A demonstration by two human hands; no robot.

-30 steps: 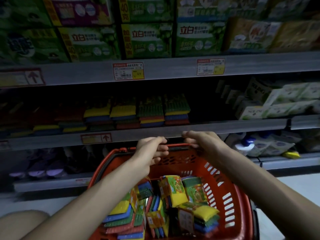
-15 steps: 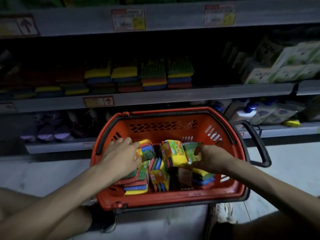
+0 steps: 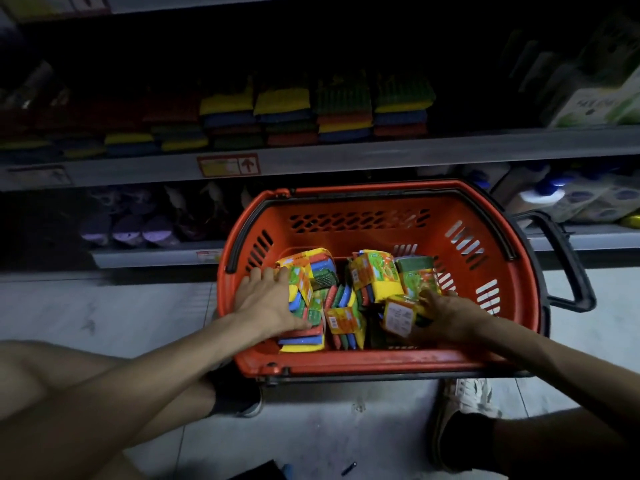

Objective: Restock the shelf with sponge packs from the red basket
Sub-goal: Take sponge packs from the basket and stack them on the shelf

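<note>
dim shop aisle, shelf [image 3: 346, 157] holds sponge stacks, lower at left | red basket [image 3: 381, 365] on floor below it, in easy reach | sponge packs [image 3: 372, 271] heaped inside | left hand [image 3: 266, 303] fingers spread over the left stack, grip cannot be told | right hand [image 3: 446, 317] fingers curled round one pack [image 3: 398, 315], likely to lift

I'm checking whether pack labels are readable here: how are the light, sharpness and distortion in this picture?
Head view: dim overall; the red plastic basket and its multicoloured wrapped sponge packs are best lit, their print too soft to read; the stacked sponges on the grey metal shelf sink into shadow; the wide-angle lens slightly bows that shelf's edge.
</note>
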